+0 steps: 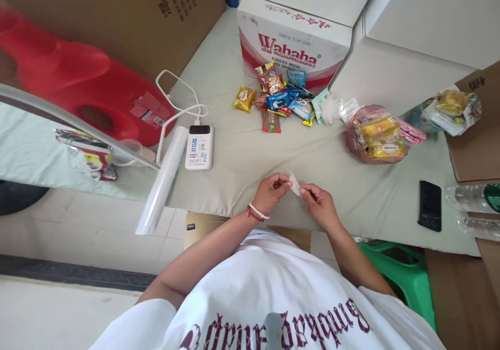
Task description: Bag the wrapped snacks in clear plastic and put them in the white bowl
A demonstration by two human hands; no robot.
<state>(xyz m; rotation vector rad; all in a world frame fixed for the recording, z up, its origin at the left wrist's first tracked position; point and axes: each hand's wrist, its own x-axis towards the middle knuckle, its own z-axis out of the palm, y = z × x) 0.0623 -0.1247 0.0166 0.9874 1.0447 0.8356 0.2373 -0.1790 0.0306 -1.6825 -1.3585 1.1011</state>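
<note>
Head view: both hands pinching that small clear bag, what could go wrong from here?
1. The bag is held only by fingertips of the left hand and right hand; it could slip or tear.
2. The plastic roll overhangs the surface edge and might fall.
3. The phone lies near the edge.

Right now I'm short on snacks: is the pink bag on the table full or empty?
Full: the pink bag bulges with yellow packets showing through.

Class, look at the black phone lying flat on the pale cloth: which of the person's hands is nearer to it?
Right. The right hand lies just left of the black phone, pinching a small white scrap; the left hand, with a beaded bracelet at its wrist, is farther left.
</note>
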